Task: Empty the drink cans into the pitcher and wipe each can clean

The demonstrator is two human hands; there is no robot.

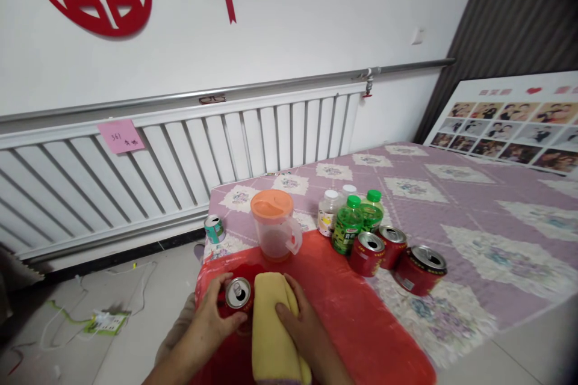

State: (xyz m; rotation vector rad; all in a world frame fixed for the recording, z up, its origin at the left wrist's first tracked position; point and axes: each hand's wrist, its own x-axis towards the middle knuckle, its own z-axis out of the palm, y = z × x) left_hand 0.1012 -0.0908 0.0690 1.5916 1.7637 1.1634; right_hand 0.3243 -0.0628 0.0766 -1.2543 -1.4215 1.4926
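Steadying a red can [238, 293] with one hand and keeping a folded yellow cloth [271, 328] in the other looks to be the step in hand. The can is at the near left of the counter [428, 222], over the red sheet [350, 304]; its base is hidden, so I cannot tell whether it rests there or is lifted. The left hand [215, 311] has its grip curled around the can, thumb on the near side and fingers on the far left, leaving the opened top uncovered. The right hand [301, 322] has its grip closed on the right part of the cloth, thumb on top. The cloth lies just right of the can; whether they touch is unclear.

My judgement is that pressing cloth to can would call for a small leftward move of the right hand, with the left holding firm but lightly, since a thin wall may dent. The pitcher [276, 234] stands near on the far side, so the hands would need to stay clear of it.
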